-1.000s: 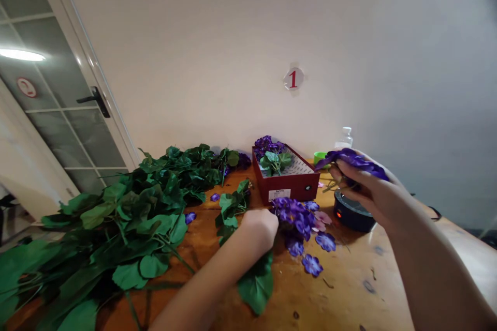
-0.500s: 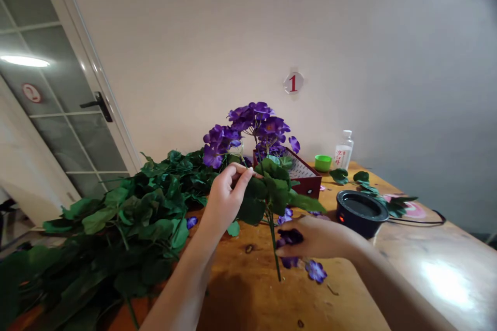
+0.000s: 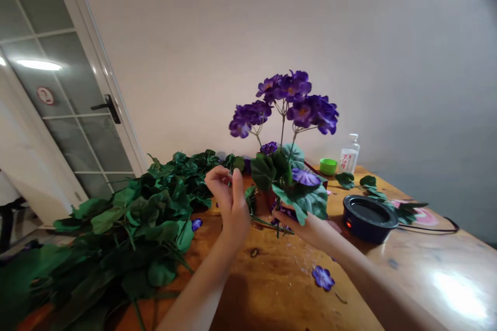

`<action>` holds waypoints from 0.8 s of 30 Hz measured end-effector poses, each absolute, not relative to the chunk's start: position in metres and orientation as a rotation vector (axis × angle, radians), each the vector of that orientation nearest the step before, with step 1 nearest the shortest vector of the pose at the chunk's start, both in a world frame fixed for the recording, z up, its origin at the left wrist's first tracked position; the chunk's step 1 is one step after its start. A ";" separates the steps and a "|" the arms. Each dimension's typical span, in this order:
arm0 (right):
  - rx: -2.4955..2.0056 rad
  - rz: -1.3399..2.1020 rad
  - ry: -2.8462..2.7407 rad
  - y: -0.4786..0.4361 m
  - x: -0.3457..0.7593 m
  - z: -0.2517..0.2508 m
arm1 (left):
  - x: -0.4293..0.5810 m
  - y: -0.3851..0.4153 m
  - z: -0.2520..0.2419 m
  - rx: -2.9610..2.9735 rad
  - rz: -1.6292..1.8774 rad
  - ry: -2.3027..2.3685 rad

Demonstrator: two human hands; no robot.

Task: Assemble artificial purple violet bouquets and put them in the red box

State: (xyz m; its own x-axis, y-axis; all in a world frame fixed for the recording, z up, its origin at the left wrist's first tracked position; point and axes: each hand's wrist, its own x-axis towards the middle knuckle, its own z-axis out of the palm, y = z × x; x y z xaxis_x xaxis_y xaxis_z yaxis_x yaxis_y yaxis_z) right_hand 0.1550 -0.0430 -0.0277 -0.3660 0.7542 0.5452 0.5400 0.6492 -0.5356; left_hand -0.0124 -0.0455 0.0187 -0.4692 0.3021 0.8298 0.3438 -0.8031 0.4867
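Head view: right hand (image 3: 306,232) under artificial flowers (image 3: 297,88); left hand's (image 3: 229,196) pinch unclear

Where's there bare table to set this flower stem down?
Free: the orange wooden tabletop below the left hand, beside the loose purple fabric flower, and right of the round black dish. Crowded: the green artificial-leaf heap and around the purple flower bunch.
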 end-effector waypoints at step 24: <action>-0.956 0.613 -2.136 -0.050 0.142 -0.020 | -0.023 -0.053 0.031 -2.260 -1.503 -1.028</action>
State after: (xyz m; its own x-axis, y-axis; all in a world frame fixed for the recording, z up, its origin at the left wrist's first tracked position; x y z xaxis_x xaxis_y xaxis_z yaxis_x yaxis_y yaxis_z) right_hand 0.1417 -0.0499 -0.0201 -0.4770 0.7782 0.4085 0.4434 0.6144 -0.6526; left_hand -0.0225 -0.0531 0.0314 0.2237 0.4214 0.8788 0.6663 -0.7242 0.1776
